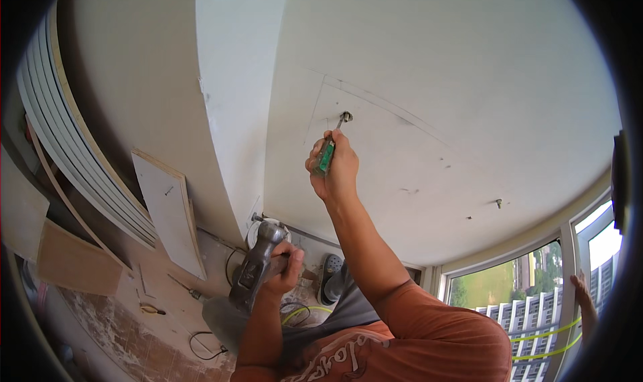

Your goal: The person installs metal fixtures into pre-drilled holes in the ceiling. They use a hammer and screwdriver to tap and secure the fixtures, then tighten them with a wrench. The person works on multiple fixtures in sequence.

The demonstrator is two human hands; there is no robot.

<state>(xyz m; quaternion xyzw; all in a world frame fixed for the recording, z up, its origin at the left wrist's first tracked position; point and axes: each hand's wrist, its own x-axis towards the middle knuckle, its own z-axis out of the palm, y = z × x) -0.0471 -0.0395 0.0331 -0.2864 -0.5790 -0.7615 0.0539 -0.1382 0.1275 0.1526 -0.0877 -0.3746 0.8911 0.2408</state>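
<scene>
I see my right hand (335, 167) raised against the white wall (469, 114), fingers wrapped tight around a screwdriver (326, 153) with a green see-through handle. Its metal tip sits in a small hole (347, 116) in the wall, inside faint pencil lines (375, 97) drawn in a curved outline. My left hand (281, 268) is lower, near my waist, fingers closed around the handle of a hammer (258, 265); its metal head points up and to the left, well apart from the screwdriver. Further right on the wall a small fixing (498, 202) sticks out. On the dusty floor (134, 328) below lie a loose cable (204, 345), a white board (167, 211) leaning on the wall and curved panels (74, 161) stacked at the left. At the far right, another person's hand (584, 301) rests by the window frame (569, 261).
</scene>
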